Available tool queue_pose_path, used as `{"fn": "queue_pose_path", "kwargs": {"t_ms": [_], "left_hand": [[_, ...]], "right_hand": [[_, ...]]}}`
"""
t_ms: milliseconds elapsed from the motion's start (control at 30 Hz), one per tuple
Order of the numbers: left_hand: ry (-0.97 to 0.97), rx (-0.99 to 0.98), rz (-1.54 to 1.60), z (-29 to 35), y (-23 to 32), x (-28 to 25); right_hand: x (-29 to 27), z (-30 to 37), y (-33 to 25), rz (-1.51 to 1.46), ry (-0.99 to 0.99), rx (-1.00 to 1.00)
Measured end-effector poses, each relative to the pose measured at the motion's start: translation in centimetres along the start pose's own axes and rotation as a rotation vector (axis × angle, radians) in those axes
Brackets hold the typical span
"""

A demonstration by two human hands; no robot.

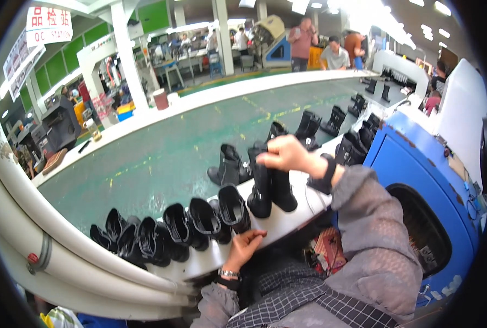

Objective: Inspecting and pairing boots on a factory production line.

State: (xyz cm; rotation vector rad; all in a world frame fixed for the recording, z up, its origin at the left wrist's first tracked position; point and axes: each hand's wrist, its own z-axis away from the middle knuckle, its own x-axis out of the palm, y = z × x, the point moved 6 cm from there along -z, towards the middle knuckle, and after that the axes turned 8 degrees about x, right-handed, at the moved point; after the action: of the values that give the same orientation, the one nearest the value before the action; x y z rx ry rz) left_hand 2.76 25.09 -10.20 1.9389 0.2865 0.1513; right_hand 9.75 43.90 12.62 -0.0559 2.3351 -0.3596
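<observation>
My right hand (pixel 287 154) grips the tops of a pair of black boots (pixel 270 186) that stands upright on the white near rim (pixel 303 205) of the green conveyor belt (pixel 172 153). My left hand (pixel 244 246) rests on the same rim with its fingers apart, just below a black boot lying on its side (pixel 233 208). Several more black boots (pixel 150 235) lie tipped in a row along the rim to the left. Another black boot (pixel 229 167) stands on the belt behind the held pair.
More black boots (pixel 336 120) stand further along the belt to the right. A blue machine (pixel 429 186) with a dark round opening is close on my right. Other people (pixel 320 46) stand beyond the belt's far white edge. Grey equipment (pixel 57 128) sits at far left.
</observation>
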Motion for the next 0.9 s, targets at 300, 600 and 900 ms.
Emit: {"fn": "queue_pose_path", "kwargs": {"t_ms": [300,600,900], "left_hand": [[-0.066,-0.05,0.159,0.7,0.2,-0.2],[-0.073,-0.107,0.253,1.0,-1.0,0.2],[-0.015,-0.088,0.245,0.8,-0.5,-0.7]], "right_hand": [[-12.8,1.2,-10.2,0.171,0.017,0.117],[-28.9,-7.9,-17.1,0.365,0.096,0.238],[-18.0,-20.6,-13.3,0.125,0.221,-0.056]]}}
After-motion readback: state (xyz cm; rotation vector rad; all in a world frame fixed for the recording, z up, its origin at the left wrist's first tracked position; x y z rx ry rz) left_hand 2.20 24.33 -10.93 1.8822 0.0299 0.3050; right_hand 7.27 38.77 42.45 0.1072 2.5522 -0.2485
